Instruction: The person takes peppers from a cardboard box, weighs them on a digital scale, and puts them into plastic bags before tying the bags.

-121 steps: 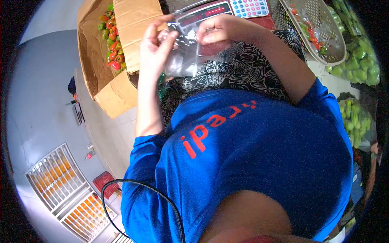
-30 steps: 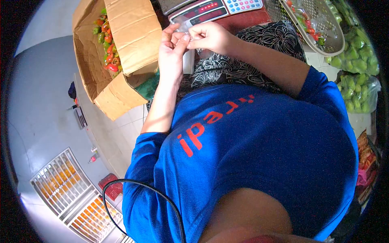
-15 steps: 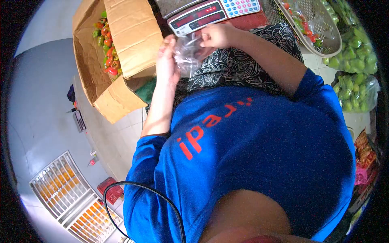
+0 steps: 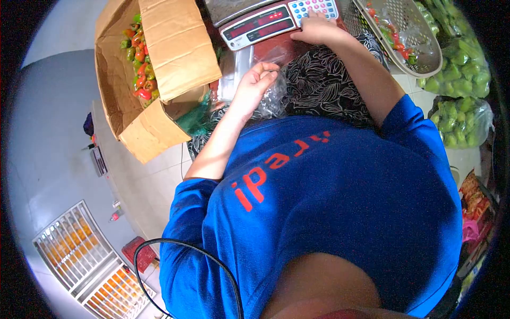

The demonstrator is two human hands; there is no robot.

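My left hand (image 4: 257,85) is closed in a pinch on a crumpled clear plastic bag (image 4: 273,98), which hangs beside its fingers above the patterned black cloth (image 4: 324,80) on my lap. My right hand (image 4: 320,27) lies over the keypad (image 4: 299,7) of a red and white digital scale (image 4: 257,26), its fingers apart and one fingertip at the buttons. It holds nothing. Red digits glow on the scale's display. Flat clear plastic (image 4: 230,80) lies below the display, left of the bag.
An open cardboard box (image 4: 178,50) with red and green peppers (image 4: 141,66) stands at the left. On the right are a perforated basket (image 4: 433,61) holding bagged peppers and bags of green vegetables (image 4: 462,119). A black cable (image 4: 212,257) loops at the lower left.
My right hand has let go of the plastic bag and moved up and right to the scale's keypad. My left hand has shifted right and slightly down with the bag.
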